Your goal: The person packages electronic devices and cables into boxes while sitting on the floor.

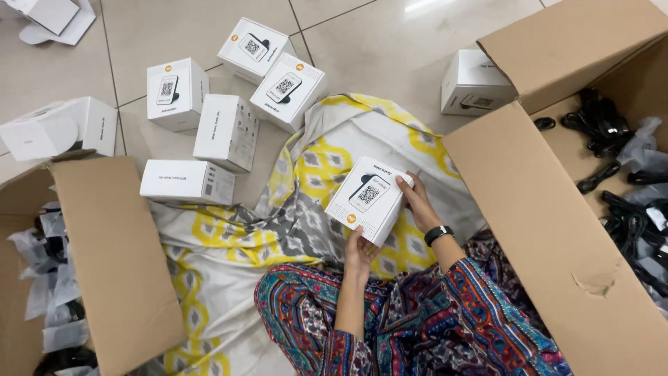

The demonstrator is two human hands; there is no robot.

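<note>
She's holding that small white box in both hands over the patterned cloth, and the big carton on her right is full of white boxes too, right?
Not quite. The head view shows the big carton holds black cables, not white boxes. Both the left hand and right hand do hold the small white box over the patterned cloth.

Packing spot on a tiled floor [390, 42]: open cartons [557, 230], scattered small white boxes [226, 132], spread cloth [229, 244].

You get one head view, looking steeply down from close above at your lap and the tiled floor [390, 42].
</note>
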